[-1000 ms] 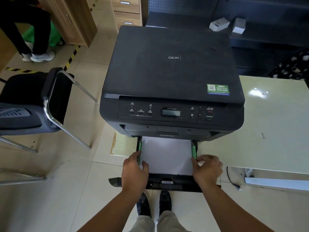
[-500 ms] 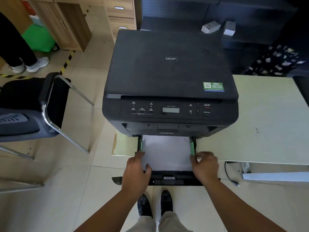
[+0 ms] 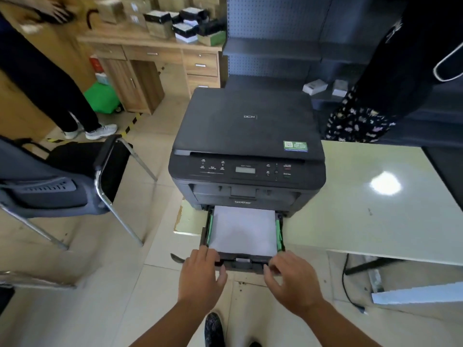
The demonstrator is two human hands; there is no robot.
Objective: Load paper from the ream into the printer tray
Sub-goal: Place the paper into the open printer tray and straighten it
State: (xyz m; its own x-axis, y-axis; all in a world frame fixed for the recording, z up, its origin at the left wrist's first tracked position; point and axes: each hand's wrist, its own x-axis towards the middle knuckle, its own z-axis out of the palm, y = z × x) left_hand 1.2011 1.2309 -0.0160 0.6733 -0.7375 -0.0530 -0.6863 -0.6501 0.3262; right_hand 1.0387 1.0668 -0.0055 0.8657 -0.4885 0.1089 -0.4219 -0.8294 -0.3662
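Observation:
The black printer (image 3: pixel 248 136) stands at the left end of a pale table (image 3: pixel 375 216). Its paper tray (image 3: pixel 243 264) is pulled out toward me. A white stack of paper (image 3: pixel 243 231) lies flat in the tray between the green side guides (image 3: pixel 279 234). My left hand (image 3: pixel 203 274) grips the tray's front left corner, fingers on top and thumb at the front. My right hand (image 3: pixel 290 279) holds the front right corner with curled fingers. No ream wrapper is clearly in view.
A black office chair (image 3: pixel 75 176) stands close on the left. One person (image 3: pixel 50 83) stands at the far left, another (image 3: pixel 400 71) at the far right behind the table. A black cable (image 3: pixel 347 284) and a white slab (image 3: pixel 416 293) lie under the table.
Both hands have slid back from the paper's sides and the green guides to the tray's front corners. My head has lifted, so more of the room shows.

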